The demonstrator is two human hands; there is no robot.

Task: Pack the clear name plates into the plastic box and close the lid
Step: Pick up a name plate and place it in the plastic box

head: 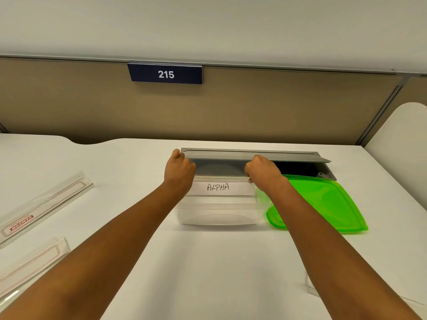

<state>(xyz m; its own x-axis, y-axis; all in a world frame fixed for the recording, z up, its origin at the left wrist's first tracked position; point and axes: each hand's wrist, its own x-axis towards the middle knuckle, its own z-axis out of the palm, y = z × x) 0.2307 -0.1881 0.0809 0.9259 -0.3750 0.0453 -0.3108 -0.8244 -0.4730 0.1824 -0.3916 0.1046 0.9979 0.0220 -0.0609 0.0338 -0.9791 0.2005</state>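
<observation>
Here, at the frame's centre, both hands grip the "ALPHA" name plate [218,187]: the left hand [181,168] is closed on its left end, the right hand [262,170] pinched on its right end, holding it over the clear plastic box [219,214]. To seat it well, I would keep it level and lower both ends together. The green lid [323,202] lies just right of the box, and more plates [44,204] wait at lower left.

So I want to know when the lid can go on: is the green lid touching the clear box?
Cannot tell. In the head view the green lid lies right beside the clear box, but the right hand and forearm cover where they would meet.
</observation>
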